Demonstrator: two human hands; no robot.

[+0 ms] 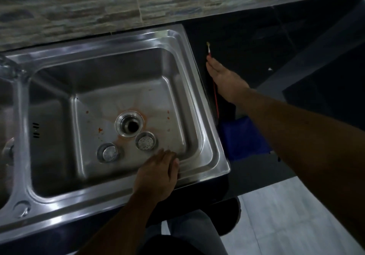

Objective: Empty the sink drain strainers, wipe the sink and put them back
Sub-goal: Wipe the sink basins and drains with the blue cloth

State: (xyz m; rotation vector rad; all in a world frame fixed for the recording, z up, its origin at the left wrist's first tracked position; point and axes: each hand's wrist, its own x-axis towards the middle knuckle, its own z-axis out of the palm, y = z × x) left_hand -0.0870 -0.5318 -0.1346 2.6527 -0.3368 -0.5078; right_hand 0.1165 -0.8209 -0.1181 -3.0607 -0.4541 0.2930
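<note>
Looking down, I see a shiny metal sink with its drain hole open and dark in the middle. Two round strainers sit on the sink floor, out of the hole. One strainer is just beside the drain, and its small holes show. The other strainer lies a bit to the left, apart from the first. Orange stains ring the drain, and little red bits dot the floor.

My left hand rests on the near edge of the sink, fingers loose and holding nothing. My right hand reaches over the dark counter on the right and grips a thin red stick with a pale tip. A blue thing sits low beside the sink; I cannot tell what it is.
</note>
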